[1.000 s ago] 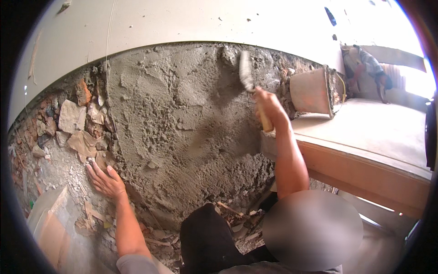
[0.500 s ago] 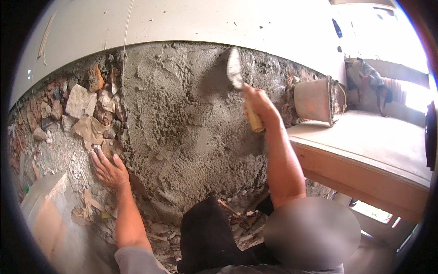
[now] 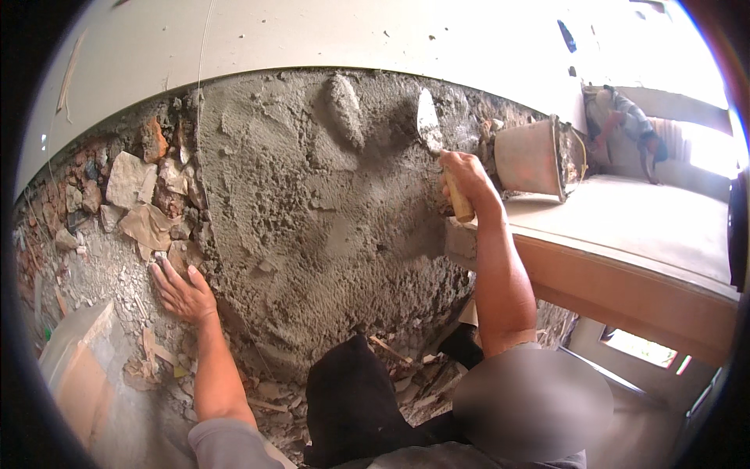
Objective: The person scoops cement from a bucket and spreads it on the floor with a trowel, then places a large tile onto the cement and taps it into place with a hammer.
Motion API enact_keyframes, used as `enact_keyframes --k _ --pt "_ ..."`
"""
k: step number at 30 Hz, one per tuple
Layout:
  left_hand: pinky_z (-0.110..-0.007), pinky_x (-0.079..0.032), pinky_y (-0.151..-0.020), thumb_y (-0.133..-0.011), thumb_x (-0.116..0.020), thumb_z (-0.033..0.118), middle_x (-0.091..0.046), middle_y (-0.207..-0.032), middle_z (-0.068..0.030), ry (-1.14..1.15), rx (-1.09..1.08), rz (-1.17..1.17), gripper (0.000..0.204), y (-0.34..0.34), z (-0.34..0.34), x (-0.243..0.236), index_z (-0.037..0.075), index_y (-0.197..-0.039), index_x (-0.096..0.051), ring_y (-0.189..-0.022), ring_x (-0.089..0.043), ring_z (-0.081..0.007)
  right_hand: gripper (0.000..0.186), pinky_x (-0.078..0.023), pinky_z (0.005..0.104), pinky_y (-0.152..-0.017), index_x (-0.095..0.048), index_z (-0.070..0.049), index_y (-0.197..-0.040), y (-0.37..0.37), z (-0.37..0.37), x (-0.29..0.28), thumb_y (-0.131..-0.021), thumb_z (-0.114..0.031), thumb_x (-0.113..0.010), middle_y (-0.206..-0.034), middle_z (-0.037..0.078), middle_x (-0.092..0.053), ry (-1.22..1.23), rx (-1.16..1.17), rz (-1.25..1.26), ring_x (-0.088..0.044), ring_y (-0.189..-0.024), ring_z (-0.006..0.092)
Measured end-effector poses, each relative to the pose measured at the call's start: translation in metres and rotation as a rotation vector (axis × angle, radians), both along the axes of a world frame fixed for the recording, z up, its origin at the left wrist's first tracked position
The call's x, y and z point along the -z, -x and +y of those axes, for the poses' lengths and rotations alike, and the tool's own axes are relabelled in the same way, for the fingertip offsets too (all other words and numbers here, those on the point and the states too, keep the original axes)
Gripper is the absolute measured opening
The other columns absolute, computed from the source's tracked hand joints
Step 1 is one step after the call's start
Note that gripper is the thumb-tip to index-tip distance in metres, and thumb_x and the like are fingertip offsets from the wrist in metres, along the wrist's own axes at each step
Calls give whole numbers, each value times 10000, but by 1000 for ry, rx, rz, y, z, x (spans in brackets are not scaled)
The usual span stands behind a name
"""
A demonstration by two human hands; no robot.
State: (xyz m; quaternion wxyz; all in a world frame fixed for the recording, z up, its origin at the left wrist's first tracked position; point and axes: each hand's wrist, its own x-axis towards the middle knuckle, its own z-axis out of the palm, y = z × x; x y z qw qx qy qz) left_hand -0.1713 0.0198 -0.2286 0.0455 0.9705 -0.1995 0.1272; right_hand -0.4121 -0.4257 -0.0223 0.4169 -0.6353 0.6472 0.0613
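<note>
My right hand (image 3: 469, 178) is closed around the wooden handle of a trowel (image 3: 427, 119). Its blade points up against the upper right part of a rough grey layer of wet mortar (image 3: 312, 211). A thick raised lump of mortar (image 3: 344, 111) sticks up to the left of the blade, near the upper edge of the layer. My left hand (image 3: 185, 292) lies with its fingers stretched out on pale rubble, just below some loose stones (image 3: 146, 224). It holds nothing.
A thin string (image 3: 203, 55) runs down along the mortar's left edge. Broken stones and an orange brick piece (image 3: 153, 139) lie to its left. On the right, a mortar-stained bucket (image 3: 531, 159) stands on a wooden board (image 3: 625, 234). A pale smooth panel (image 3: 297, 35) borders the mortar's top.
The trowel and my right hand have moved a little right and down. A raised mortar lump now shows where the surface was flatter. My left hand stays in place.
</note>
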Motion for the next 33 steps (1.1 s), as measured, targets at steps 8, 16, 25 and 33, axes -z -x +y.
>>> enact_keyframes --k 8,16,25,33 --pt "-441 -354 -973 -951 -341 471 -355 -1458 -93 -68 -28 21 543 -1 1 1 156 -1388 -412 -1271 -417 -276 388 -463 301 -404 -552 33 -973 -25 -16 18 -909 -346 -502 -684 91 -574 -104 83 -189 -574 -503 161" --pt "-438 -363 -972 -957 -349 460 -362 -1454 -89 -76 -22 11 527 1 0 -2 158 -1384 -414 -1280 -414 -276 327 -469 284 -411 -541 6 -955 -17 9 34 -944 -318 -501 -662 63 -551 209 961 -574 -542 -473 157" --pt "-450 -346 -999 -962 -335 461 -364 -1451 -92 -39 24 -18 538 -2 0 -3 146 -1393 -402 -1292 -400 -286 350 -481 314 -410 -542 -10 -961 24 -27 47 -911 -356 -547 -669 88 -560 148 361 -258 -560 -485 163" --pt "-448 -345 -994 -963 -332 460 -359 -1454 -97 -53 1 12 540 0 0 -3 145 -1396 -401 -1294 -398 -285 352 -476 295 -427 -565 -20 -919 34 -42 41 -912 -371 -539 -675 74 -587 71 173 -157 -569 -488 153"
